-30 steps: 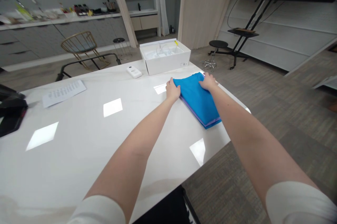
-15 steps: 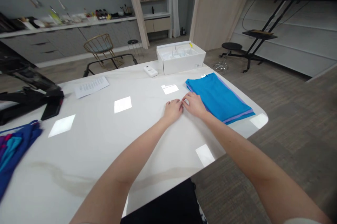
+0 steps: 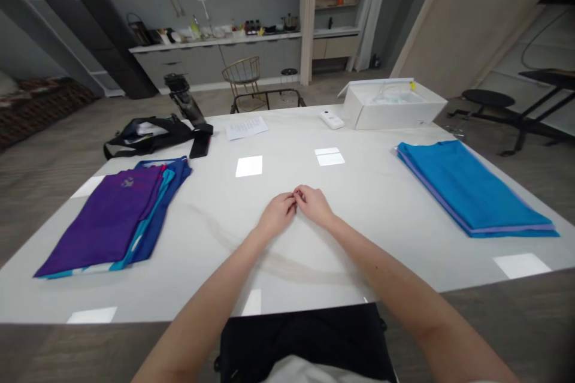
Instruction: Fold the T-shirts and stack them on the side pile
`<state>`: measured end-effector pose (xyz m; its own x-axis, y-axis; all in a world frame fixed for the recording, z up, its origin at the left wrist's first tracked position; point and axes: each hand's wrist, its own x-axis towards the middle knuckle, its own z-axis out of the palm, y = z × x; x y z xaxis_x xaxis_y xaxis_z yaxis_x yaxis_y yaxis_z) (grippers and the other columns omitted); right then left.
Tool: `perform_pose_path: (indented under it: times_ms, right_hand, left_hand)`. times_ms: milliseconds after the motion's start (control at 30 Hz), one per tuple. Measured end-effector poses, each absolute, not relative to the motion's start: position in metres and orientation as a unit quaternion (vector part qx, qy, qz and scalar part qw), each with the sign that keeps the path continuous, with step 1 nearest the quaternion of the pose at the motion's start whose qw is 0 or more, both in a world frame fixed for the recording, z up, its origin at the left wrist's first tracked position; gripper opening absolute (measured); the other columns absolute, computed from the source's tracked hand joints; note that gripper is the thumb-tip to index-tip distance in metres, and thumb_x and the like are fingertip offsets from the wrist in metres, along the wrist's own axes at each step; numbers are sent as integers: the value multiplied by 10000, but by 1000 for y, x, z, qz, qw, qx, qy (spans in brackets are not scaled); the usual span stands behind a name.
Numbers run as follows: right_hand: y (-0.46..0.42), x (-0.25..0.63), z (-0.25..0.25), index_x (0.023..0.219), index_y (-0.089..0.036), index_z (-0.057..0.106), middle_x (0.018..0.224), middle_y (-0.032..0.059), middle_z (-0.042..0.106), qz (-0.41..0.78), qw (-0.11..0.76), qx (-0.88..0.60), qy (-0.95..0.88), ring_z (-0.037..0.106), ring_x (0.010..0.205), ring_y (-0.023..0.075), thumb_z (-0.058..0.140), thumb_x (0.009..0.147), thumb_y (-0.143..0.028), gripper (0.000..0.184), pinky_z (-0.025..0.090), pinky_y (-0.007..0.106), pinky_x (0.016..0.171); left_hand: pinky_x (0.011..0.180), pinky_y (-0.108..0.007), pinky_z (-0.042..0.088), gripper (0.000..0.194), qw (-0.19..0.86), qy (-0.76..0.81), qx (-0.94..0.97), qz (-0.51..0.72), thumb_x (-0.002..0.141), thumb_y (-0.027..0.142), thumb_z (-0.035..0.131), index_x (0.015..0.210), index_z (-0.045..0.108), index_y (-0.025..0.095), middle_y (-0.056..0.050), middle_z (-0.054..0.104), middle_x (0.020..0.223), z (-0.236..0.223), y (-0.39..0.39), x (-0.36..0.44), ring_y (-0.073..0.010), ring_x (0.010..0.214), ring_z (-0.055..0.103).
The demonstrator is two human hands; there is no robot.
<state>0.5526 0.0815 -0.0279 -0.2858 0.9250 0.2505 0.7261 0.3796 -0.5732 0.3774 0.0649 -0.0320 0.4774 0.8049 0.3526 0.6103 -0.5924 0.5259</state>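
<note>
So there's a folded blue stack [image 3: 467, 182] lying flat on the right side of the white counter [image 3: 368, 191], bright blue fabric on top with a lilac layer peeking out along the edges and more blue underneath. Over on the left side sits a purple pile [image 3: 112, 209], also folded, with a small pale print on the top piece and turquoise, white and dark blue layers fanning out to its right.

Both hands are between the two, well apart from either one. The left hand [image 3: 277, 214] and right hand [image 3: 313, 204] meet low over the bare middle of the counter, fingers curled in and loosely closed, tips touching each other.

Past the blue stack, near the far edge, is an open white box [image 3: 395, 114] with pale stuff inside (too blurry to make out) and a yellow bit at its back rim. Just left of that lies a small white device [image 3: 331, 120], then a printed sheet [image 3: 247, 127], text unreadable. Behind the purple pile there's a black bag [image 3: 155, 136] with a dark phone-like slab [image 3: 200, 146] to its right.

Further back: a gold wire chair [image 3: 242, 74], a grey kitchen unit [image 3: 193, 62] loaded with bottles and pots, and a tall dark fridge [image 3: 96, 35] off to the left. A round black stool [image 3: 487, 99] stands on the floor to the right.
</note>
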Motion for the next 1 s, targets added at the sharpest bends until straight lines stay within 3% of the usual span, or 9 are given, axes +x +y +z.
perform_pose_path:
  times_ms: [400, 633, 833, 1000]
  right_hand:
    - [38, 435, -11, 1099, -229, 707, 889, -28, 717, 292, 200, -424, -834, 613, 726, 132, 583, 999, -290, 170, 402, 273, 787]
    - [63, 398, -5, 1109, -205, 698, 928, 2, 715, 275, 166, -389, -863, 615, 796, 142, 575, 988, -242, 176, 409, 267, 794]
    - [90, 326, 2, 1113, -204, 700, 947, 16, 717, 291, 156, -366, -870, 622, 832, 156, 583, 983, -247, 180, 407, 262, 759]
    - [93, 256, 10, 1118, -215, 704, 996, 24, 724, 282, 148, -345, -883, 639, 906, 188, 574, 987, -240, 186, 419, 281, 773]
  left_hand:
    - [1013, -312, 488, 259, 191, 525, 778, 287, 969, 139, 510, 1086, 737, 179, -49, 708, 1155, -21, -20, 233, -182, 1067, 657]
    - [951, -353, 477, 247, 55, 691, 686, 222, 962, 187, 505, 1074, 725, 168, -69, 716, 1127, 0, -1, 156, -222, 1048, 661]
    - [964, -469, 393, 322, -99, 835, 516, 165, 978, 259, 471, 1212, 683, 194, -122, 672, 1220, 16, 10, 87, -326, 1157, 577]
    - [964, -498, 371, 368, -118, 882, 438, 128, 982, 352, 487, 1251, 660, 170, -168, 629, 1256, 5, -8, 41, -352, 1166, 536]
